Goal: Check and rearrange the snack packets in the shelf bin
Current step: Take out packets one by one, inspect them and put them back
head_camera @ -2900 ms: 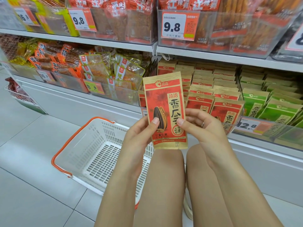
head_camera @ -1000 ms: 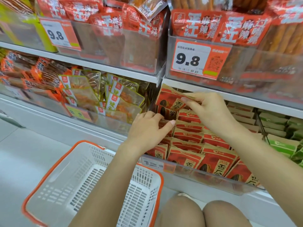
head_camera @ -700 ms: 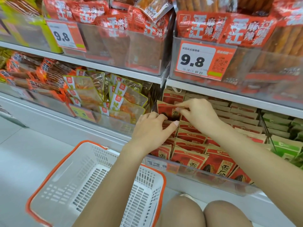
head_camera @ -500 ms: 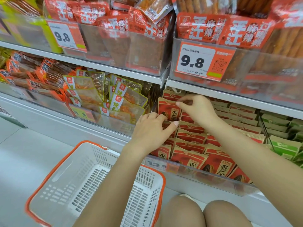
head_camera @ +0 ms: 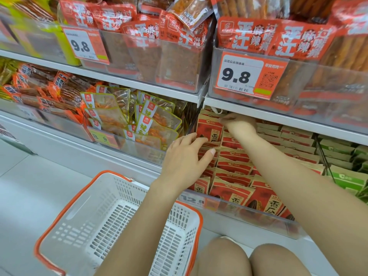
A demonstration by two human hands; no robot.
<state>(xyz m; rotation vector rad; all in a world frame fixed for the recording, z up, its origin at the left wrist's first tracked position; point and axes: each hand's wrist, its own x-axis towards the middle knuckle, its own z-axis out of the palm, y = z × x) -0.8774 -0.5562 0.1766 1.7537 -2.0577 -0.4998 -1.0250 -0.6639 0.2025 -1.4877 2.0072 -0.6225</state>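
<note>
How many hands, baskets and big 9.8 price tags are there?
Hands: 2, the left hand and the right hand, which pinches a red packet
Basket: 1
9.8 price tags: 2
Total: 5
</note>
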